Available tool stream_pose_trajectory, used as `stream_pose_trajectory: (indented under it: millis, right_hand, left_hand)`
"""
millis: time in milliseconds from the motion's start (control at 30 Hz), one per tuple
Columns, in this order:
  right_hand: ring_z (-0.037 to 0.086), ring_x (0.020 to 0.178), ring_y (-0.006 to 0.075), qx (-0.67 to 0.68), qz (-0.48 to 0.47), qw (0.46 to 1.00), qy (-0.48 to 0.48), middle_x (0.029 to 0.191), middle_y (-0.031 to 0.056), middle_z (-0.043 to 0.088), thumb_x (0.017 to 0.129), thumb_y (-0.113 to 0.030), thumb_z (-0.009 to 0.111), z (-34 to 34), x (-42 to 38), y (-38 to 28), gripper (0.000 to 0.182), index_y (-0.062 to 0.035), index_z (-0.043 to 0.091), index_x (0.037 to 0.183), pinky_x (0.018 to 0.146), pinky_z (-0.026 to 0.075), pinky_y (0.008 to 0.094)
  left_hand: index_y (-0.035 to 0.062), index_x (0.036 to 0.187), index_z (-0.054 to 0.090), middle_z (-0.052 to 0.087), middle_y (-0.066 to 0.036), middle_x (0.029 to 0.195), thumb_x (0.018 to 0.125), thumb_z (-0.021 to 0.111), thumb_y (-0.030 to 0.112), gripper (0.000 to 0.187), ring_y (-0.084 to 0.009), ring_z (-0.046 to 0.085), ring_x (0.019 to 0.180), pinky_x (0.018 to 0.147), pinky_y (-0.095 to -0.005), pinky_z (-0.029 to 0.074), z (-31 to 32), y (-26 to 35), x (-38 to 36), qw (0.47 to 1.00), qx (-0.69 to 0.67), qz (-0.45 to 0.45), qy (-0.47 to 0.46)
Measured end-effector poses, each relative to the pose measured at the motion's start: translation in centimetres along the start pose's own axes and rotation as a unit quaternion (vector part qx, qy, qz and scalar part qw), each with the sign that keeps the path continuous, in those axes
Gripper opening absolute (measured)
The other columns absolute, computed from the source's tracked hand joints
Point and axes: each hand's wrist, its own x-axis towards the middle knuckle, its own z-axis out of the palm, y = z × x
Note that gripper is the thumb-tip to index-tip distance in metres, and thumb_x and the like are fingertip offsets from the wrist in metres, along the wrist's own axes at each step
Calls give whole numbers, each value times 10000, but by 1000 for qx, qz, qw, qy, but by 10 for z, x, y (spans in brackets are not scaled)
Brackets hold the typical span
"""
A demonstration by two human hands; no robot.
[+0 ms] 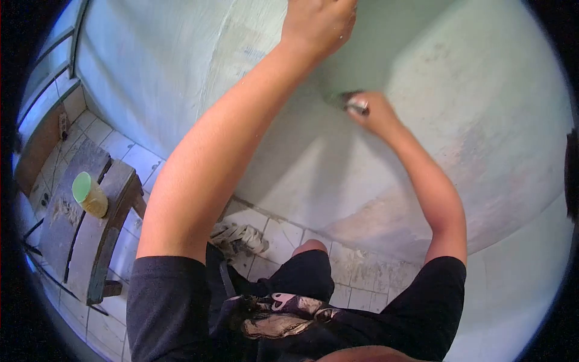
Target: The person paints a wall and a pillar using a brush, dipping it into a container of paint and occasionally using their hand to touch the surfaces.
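Observation:
My right hand is closed around a paintbrush, somewhat blurred, with a metal band and a dark end pointing left. The brush tip is at the pale wall, by the lower edge of a greener patch. Higher up, at the top edge of the view, my left hand is near the same wall. Its fingers are mostly cut off by the frame, so I cannot make out their pose or anything in them.
On the left, a worn wooden stool bears a cup with light green inside. A crumpled cloth lies on the tiled floor near my legs. A railing rises at the far left. Bare, stained plaster shows low on the wall.

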Motion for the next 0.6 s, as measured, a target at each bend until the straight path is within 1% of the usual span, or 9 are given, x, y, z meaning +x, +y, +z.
stream_pose_trajectory:
  millis: [33,100,200,267,333,367,433,500,600]
  right_hand:
    - [646,723,206,31,121,992,-5,828,100,678,741,-118,674,-20,11,3,194,-47,669,921,667,506,310]
    - [647,736,190,10,54,991,122,820,87,688,743,-140,669,-66,33,9,218,-44,675,939,673,498,296]
    - [650,755,210,-97,32,958,269,836,105,683,757,-206,660,-142,71,29,229,-64,673,936,682,500,317]
    - [650,766,225,-105,-7,944,313,838,110,677,763,-251,652,-171,79,20,253,-71,665,941,670,504,336]
    - [651,844,294,-335,-134,836,413,930,176,668,827,-115,557,-182,78,-19,186,26,651,904,758,521,361]
    - [640,757,294,-393,-204,787,430,882,166,673,843,-147,556,-182,86,-5,208,27,650,905,696,506,370]
    - [637,761,264,-352,-134,859,347,834,100,650,789,-252,628,-147,80,12,198,-73,632,873,642,506,378]
    - [608,804,301,-373,-156,875,266,852,109,621,758,-132,588,-87,67,16,225,-88,623,976,638,495,404]
    - [602,804,297,-359,-101,921,116,843,99,601,721,-133,606,-4,27,-1,195,-110,621,914,634,499,408]
  left_hand:
    - [139,1356,365,309,-188,1385,812,576,138,583,-348,265,1306,1060,-573,171,0,0,0,1000,8,-1,-6]
    - [140,1356,364,311,-188,1385,815,573,142,580,-349,266,1305,1059,-574,172,-1,1,1,1000,17,-1,-7]
    - [138,1356,364,315,-188,1385,817,574,150,578,-349,275,1303,1057,-578,174,-3,1,1,999,13,-9,-30]
    - [134,1352,369,328,-191,1376,811,579,149,580,-351,287,1296,1053,-582,178,0,1,0,1000,21,0,-10]
    - [135,1352,368,330,-191,1374,812,577,146,579,-351,289,1295,1053,-583,178,-1,1,-1,1000,16,-1,-12]
    - [135,1353,368,333,-191,1373,812,575,144,579,-350,291,1295,1053,-583,178,-2,1,0,1000,15,0,-12]
    - [134,1350,372,334,-190,1372,815,570,143,570,-349,291,1295,1053,-584,178,-1,1,1,1000,19,-1,-9]
    - [133,1347,377,336,-188,1372,818,565,143,561,-348,291,1295,1053,-585,178,-1,1,0,1000,20,1,-12]
    - [131,1343,386,337,-189,1372,821,557,141,549,-353,291,1294,1050,-584,183,-1,1,0,1000,7,-1,0]
